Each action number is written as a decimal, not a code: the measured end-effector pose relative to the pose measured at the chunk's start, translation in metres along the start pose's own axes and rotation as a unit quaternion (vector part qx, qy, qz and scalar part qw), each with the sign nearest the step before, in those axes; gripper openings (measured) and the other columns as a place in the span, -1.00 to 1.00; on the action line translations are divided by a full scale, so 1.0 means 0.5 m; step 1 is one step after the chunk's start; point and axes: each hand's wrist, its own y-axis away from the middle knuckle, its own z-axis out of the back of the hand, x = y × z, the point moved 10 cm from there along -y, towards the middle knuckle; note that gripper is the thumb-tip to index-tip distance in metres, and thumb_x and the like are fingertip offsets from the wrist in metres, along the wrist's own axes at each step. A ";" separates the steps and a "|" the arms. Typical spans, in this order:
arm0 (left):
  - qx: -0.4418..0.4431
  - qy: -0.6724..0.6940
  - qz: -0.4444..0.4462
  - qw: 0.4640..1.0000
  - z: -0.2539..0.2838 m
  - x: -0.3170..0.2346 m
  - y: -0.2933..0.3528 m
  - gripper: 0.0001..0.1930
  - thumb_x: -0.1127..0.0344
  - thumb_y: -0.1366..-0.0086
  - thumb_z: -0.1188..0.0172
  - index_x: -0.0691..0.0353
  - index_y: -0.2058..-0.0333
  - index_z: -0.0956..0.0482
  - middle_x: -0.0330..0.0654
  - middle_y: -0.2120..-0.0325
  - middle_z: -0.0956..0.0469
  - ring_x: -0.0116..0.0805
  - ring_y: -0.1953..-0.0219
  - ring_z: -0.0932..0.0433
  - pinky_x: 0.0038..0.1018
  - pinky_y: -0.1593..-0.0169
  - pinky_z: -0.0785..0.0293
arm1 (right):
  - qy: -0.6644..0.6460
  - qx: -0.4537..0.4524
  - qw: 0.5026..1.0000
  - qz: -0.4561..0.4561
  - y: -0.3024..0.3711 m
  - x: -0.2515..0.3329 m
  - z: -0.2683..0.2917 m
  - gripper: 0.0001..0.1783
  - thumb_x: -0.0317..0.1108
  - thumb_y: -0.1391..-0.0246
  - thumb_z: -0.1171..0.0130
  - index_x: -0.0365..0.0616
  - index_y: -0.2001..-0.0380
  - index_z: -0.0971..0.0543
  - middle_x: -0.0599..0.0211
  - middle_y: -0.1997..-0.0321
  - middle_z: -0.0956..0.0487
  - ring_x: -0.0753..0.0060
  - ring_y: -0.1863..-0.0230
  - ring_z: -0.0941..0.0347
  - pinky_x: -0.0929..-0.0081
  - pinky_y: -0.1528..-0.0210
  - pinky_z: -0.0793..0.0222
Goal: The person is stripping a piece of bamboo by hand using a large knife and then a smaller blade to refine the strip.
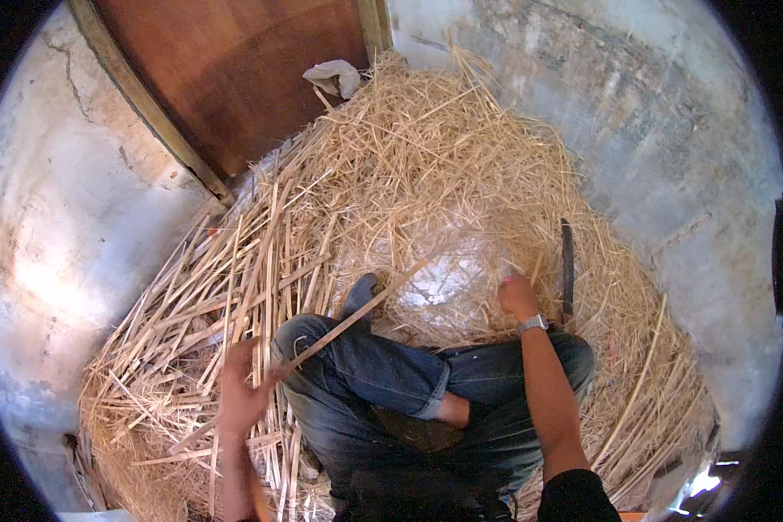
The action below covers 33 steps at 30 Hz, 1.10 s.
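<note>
My left hand (245, 387), slightly smeared by motion, is beside my left knee. Between its thumb and fingers is one end of a long, flat bamboo strip (365, 310). That strip slants up and away to the right, across my shin, over a pale patch (444, 280) among the shavings. My right hand (518, 296) is closed above my right knee, a watch on its wrist. A bit of red shows at its fingers, but what they grip is too small to name. Just right of this hand, a dark, narrow, slightly curved bar (567, 270) stands out against the shavings.
A large heap of curly shavings (426, 130) spreads ahead and to the right. Many split strips (265, 252) lie piled on the left. Stained walls (626, 113) and a brown door (244, 70) enclose the corner. A whitish bag (344, 78) lies by the door.
</note>
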 end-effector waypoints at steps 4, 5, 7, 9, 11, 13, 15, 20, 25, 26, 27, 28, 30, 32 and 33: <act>0.024 -0.231 -0.154 0.960 -0.221 -0.171 -0.062 -0.52 0.02 -0.20 -0.24 0.22 0.01 -0.55 0.02 0.09 -0.57 -0.04 0.00 -0.53 -0.15 -0.14 -0.30 | -0.053 -0.069 0.996 -0.022 -0.010 -0.062 0.005 -0.65 -0.20 -0.10 -0.04 -0.25 0.23 -0.61 -0.10 0.21 -0.61 -0.29 0.18 -0.53 -0.12 0.07 -0.43; 0.024 -0.229 -0.157 0.960 -0.252 -0.160 -0.072 -0.52 0.02 -0.20 -0.24 0.22 0.01 -0.55 0.02 0.09 -0.57 -0.04 0.00 -0.53 -0.15 -0.14 -0.30 | -0.053 -0.071 0.996 -0.026 -0.021 -0.081 -0.013 -0.65 -0.20 -0.10 -0.04 -0.25 0.23 -0.61 -0.10 0.21 -0.61 -0.29 0.18 -0.53 -0.12 0.07 -0.43; 0.082 -0.228 -0.111 0.964 -0.329 -0.110 -0.103 -0.70 0.16 -0.23 -0.19 0.11 0.10 -0.60 -0.06 0.33 -0.64 -0.06 0.23 -0.62 -0.13 0.04 -0.44 | -0.054 -0.123 0.991 0.006 -0.041 -0.087 -0.008 -0.65 -0.17 -0.11 -0.06 -0.25 0.25 -0.58 -0.13 0.23 -0.60 -0.30 0.22 -0.52 -0.14 0.11 -0.43; 0.072 -0.235 -0.089 0.965 -0.299 -0.085 -0.120 -0.76 0.21 -0.24 -0.16 0.05 0.13 -0.62 -0.09 0.42 -0.63 -0.06 0.34 -0.63 -0.14 0.17 -0.48 | -0.106 -0.134 0.985 -0.002 -0.021 -0.045 0.017 -0.66 -0.20 -0.13 -0.04 -0.30 0.26 -0.56 -0.21 0.24 -0.57 -0.31 0.21 -0.50 -0.12 0.12 -0.40; 0.008 -0.285 -0.140 0.948 -0.245 -0.076 -0.173 -0.78 0.28 -0.26 -0.08 -0.10 0.18 -0.66 -0.13 0.46 -0.64 -0.08 0.51 -0.63 -0.20 0.46 -0.53 | -0.148 -0.155 0.977 -0.021 -0.006 -0.031 0.058 -0.67 -0.23 -0.16 -0.03 -0.36 0.27 -0.53 -0.29 0.26 -0.55 -0.31 0.21 -0.49 -0.10 0.12 -0.37; -0.128 -0.226 -0.104 0.960 -0.108 -0.103 -0.224 -0.86 0.34 -0.17 -0.21 -0.01 0.28 -0.66 -0.16 0.43 -0.66 -0.10 0.47 -0.65 -0.28 0.41 -0.55 | -0.198 -0.197 0.960 -0.029 0.000 -0.042 0.081 -0.67 -0.21 -0.20 0.00 -0.34 0.30 -0.50 -0.27 0.27 -0.55 -0.32 0.21 -0.48 -0.09 0.16 -0.36; -0.301 -0.145 -0.195 0.922 0.043 -0.152 -0.251 -0.93 0.40 -0.17 -0.29 0.17 0.34 -0.64 -0.11 0.49 -0.63 -0.24 0.56 -0.61 -0.43 0.44 -0.49 | -0.221 -0.216 0.950 -0.041 0.004 -0.037 0.086 -0.68 -0.22 -0.22 0.01 -0.33 0.29 -0.49 -0.25 0.29 -0.55 -0.31 0.21 -0.48 -0.07 0.17 -0.36; -0.485 0.227 -0.234 0.812 0.333 -0.035 -0.241 -0.79 0.26 -0.42 -0.05 0.22 0.36 -0.57 -0.30 0.65 -0.44 -0.49 0.59 -0.41 -0.58 0.46 -0.31 | -0.253 -0.284 0.925 -0.002 0.006 -0.011 0.106 -0.75 -0.29 -0.24 0.00 -0.32 0.28 -0.48 -0.17 0.33 -0.55 -0.26 0.27 -0.50 -0.01 0.23 -0.38; -0.367 0.505 -0.285 0.728 0.226 -0.048 -0.219 -0.53 -0.01 -0.53 0.33 0.19 0.18 -0.49 -0.15 0.38 -0.56 -0.12 0.11 -0.57 -0.16 -0.14 -0.36 | -0.282 -0.185 0.939 0.067 0.012 0.062 0.096 -0.78 -0.27 -0.17 -0.07 -0.25 0.35 -0.52 -0.13 0.37 -0.58 -0.21 0.28 -0.54 -0.01 0.27 -0.41; -0.383 0.500 -0.161 0.759 0.145 -0.064 -0.215 -0.56 -0.01 -0.53 0.31 0.18 0.09 -0.46 -0.08 0.20 -0.57 -0.09 -0.05 -0.51 -0.13 -0.17 -0.37 | -0.280 -0.191 0.939 0.063 0.022 0.046 0.101 -0.78 -0.27 -0.17 -0.07 -0.25 0.35 -0.52 -0.13 0.37 -0.58 -0.21 0.28 -0.54 -0.01 0.27 -0.41; -0.334 0.536 -0.117 0.766 0.076 -0.074 -0.210 -0.53 -0.07 -0.51 0.28 0.17 -0.02 -0.42 -0.07 0.07 -0.53 -0.12 -0.12 -0.45 -0.14 -0.18 -0.36 | -0.233 -0.171 0.954 0.076 0.030 0.048 0.098 -0.83 -0.33 -0.16 -0.09 -0.24 0.33 -0.52 -0.07 0.42 -0.56 -0.13 0.34 -0.54 0.07 0.28 -0.42; -0.287 0.567 -0.070 0.769 0.009 -0.083 -0.201 -0.47 -0.13 -0.49 0.25 0.15 -0.14 -0.38 -0.06 -0.05 -0.50 -0.15 -0.20 -0.39 -0.14 -0.20 -0.35 | -0.184 -0.149 0.967 0.090 0.036 0.053 0.096 -0.88 -0.40 -0.14 -0.10 -0.22 0.32 -0.51 -0.01 0.47 -0.55 -0.05 0.39 -0.54 0.14 0.30 -0.43; -0.217 0.635 0.097 0.735 -0.131 -0.035 -0.140 -0.37 -0.24 -0.43 0.16 0.05 -0.28 -0.27 -0.18 -0.24 -0.31 -0.19 -0.27 -0.30 -0.02 -0.33 -0.11 | -0.159 -0.193 0.967 0.050 0.056 0.055 0.138 -0.87 -0.35 -0.14 -0.14 -0.18 0.31 -0.53 0.05 0.47 -0.56 0.06 0.44 -0.51 0.21 0.37 -0.41; -0.162 0.694 0.116 0.692 -0.223 -0.055 -0.091 -0.41 -0.15 -0.45 0.13 0.06 -0.30 -0.24 -0.17 -0.07 -0.48 -0.43 -0.09 -0.49 -0.53 -0.04 -0.57 | -0.123 -0.244 0.962 -0.001 0.042 -0.001 0.156 -0.86 -0.31 -0.13 -0.17 -0.14 0.31 -0.54 0.11 0.47 -0.58 0.17 0.50 -0.48 0.27 0.44 -0.40; -0.168 0.726 0.160 0.647 -0.270 -0.087 -0.074 -0.43 -0.11 -0.47 0.13 0.09 -0.30 -0.23 -0.11 -0.04 -0.50 -0.42 -0.04 -0.53 -0.63 -0.02 -0.59 | -0.262 -0.276 0.924 -0.043 0.010 -0.110 0.129 -0.83 -0.25 -0.15 -0.17 -0.11 0.31 -0.55 0.18 0.44 -0.60 0.30 0.55 -0.42 0.36 0.50 -0.36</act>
